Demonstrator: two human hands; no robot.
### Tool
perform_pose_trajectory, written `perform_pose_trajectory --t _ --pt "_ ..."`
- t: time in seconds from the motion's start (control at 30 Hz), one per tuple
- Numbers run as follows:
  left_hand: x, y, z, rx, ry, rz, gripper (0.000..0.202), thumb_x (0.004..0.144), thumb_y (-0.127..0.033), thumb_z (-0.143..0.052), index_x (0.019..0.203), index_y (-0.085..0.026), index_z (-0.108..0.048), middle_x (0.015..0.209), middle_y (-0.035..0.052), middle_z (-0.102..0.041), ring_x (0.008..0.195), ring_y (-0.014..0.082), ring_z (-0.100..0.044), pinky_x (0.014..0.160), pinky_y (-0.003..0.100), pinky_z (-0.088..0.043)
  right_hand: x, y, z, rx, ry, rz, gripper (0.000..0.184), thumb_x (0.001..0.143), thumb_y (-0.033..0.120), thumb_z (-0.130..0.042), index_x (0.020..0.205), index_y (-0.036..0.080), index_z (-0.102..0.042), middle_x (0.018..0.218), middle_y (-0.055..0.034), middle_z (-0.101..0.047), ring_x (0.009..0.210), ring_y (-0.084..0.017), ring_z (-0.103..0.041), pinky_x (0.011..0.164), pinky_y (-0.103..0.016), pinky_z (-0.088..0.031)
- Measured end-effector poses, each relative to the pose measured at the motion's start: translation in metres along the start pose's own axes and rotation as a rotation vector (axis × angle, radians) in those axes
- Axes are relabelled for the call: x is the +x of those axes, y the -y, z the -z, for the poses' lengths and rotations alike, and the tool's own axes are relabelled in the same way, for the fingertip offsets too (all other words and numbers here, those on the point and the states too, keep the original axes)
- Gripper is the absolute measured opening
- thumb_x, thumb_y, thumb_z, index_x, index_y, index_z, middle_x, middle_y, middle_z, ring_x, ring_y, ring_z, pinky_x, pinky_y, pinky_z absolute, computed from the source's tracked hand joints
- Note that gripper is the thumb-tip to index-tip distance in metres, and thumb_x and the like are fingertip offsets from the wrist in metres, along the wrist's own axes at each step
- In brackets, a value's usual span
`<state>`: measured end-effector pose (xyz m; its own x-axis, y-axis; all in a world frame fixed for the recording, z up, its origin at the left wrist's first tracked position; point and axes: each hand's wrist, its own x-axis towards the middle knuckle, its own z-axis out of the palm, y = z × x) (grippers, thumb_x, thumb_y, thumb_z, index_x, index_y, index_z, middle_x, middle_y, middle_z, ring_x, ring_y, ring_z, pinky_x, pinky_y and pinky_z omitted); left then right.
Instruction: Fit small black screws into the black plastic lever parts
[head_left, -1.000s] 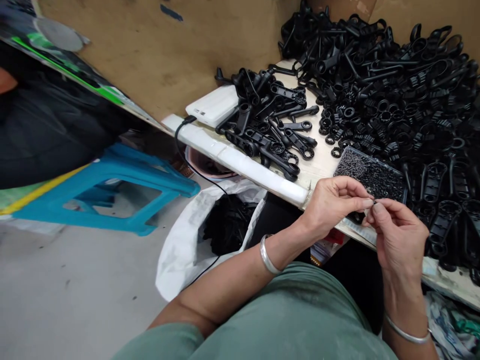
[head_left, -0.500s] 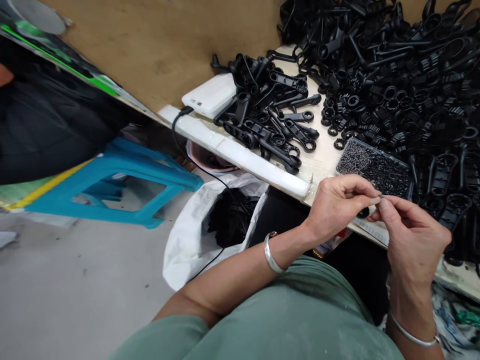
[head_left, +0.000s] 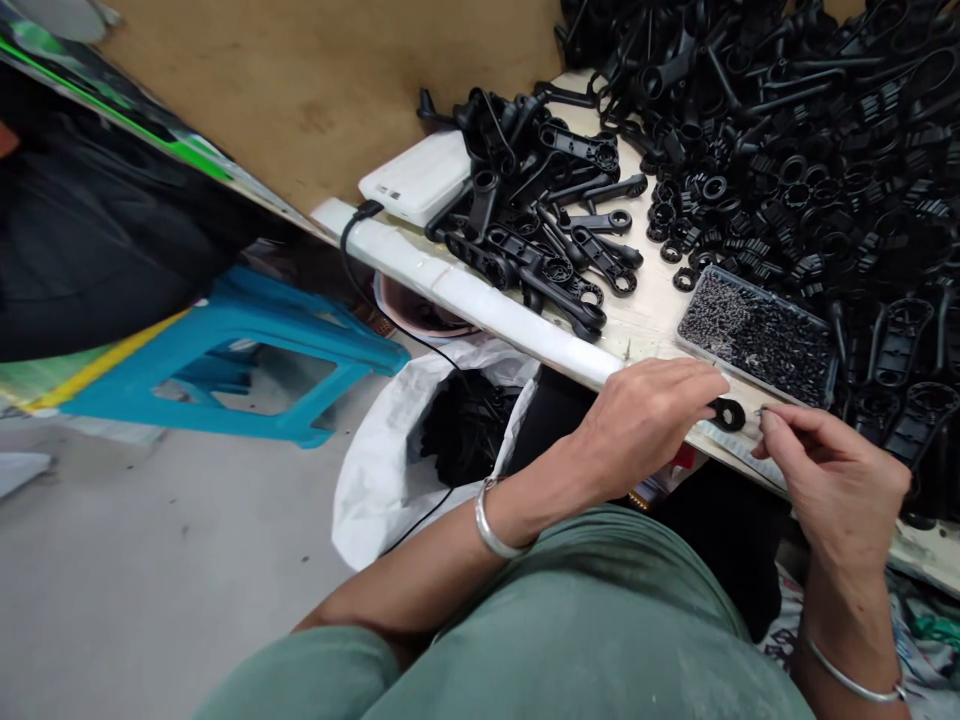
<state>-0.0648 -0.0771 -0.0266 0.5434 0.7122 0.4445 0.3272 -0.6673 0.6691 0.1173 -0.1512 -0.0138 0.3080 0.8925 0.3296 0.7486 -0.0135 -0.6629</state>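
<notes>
My left hand rests at the table's front edge, fingers curled, its fingertips on a small black plastic ring. My right hand is just to the right, thumb and forefinger pinched on a tiny screw I can barely make out. Behind both hands sits a clear tray of small dark screws. Black plastic arm-shaped parts lie in a heap to the left of the tray, and a larger heap of black parts and rings fills the back right.
A white power bank with a black cable lies at the table's left end. Below the white-padded table edge stands a white sack holding black parts. A blue stool stands on the grey floor at left.
My hands have come apart: the left dropped to the table edge onto the black ring, while the right keeps its pinch. The view shifted slightly downward.
</notes>
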Motion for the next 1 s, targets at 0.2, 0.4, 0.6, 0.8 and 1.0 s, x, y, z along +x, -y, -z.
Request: perform_pose_trajectory --t 0.2,0.4,0.6,0.8,1.0 --pt "-0.009 0.011 -0.009 0.242 0.134 -0.086 0.017 0.098 -0.010 -0.050 0.099 -0.015 -0.066 0.092 0.0038 -0.073 0.091 0.0178 -0.066 0.078 0.030 -0.047 -0.005 -0.015 -0.003 -0.194 0.067 0.281 0.013 0.092 0.023 -0.064 0.083 0.019 -0.072 0.079 -0.0021 -0.075 0.067 -0.016 -0.069 0.066 -0.026 -0.056" --pt "-0.015 0.012 -0.018 0.189 0.104 -0.095 0.016 0.098 -0.011 -0.050 0.097 -0.015 -0.065 0.093 0.0037 -0.072 0.091 0.0172 -0.064 0.082 0.030 -0.048 -0.006 -0.016 -0.003 -0.279 0.058 0.396 0.012 0.093 0.019 -0.062 0.085 0.018 -0.070 0.080 -0.0028 -0.075 0.069 -0.015 -0.070 0.071 -0.025 -0.056" --pt "-0.011 0.006 -0.018 0.226 0.102 -0.079 0.012 0.098 -0.013 -0.054 0.099 -0.016 -0.065 0.096 0.0024 -0.074 0.096 0.0183 -0.065 0.083 0.032 -0.044 -0.005 -0.014 -0.002 -0.299 0.055 0.392 0.013 0.094 0.020 -0.061 0.085 0.018 -0.069 0.079 -0.0031 -0.074 0.067 -0.015 -0.069 0.068 -0.025 -0.055" --pt "0.012 -0.002 -0.026 0.303 0.215 -0.102 0.013 0.092 -0.007 -0.056 0.094 -0.015 -0.066 0.085 0.0035 -0.073 0.086 0.0199 -0.067 0.076 0.033 -0.041 -0.010 -0.018 0.000 -0.262 0.061 0.344 0.015 0.094 0.021 -0.059 0.085 0.018 -0.070 0.077 -0.0026 -0.073 0.062 -0.014 -0.067 0.064 -0.025 -0.054" --pt "0.019 0.001 -0.035 0.287 0.282 -0.097 0.016 0.085 -0.004 -0.058 0.093 -0.014 -0.068 0.078 0.0035 -0.073 0.077 0.0200 -0.068 0.075 0.034 -0.044 -0.013 -0.019 -0.004 -0.243 0.086 0.317 0.015 0.093 0.021 -0.059 0.084 0.018 -0.071 0.077 -0.0027 -0.074 0.064 -0.014 -0.068 0.065 -0.024 -0.054"
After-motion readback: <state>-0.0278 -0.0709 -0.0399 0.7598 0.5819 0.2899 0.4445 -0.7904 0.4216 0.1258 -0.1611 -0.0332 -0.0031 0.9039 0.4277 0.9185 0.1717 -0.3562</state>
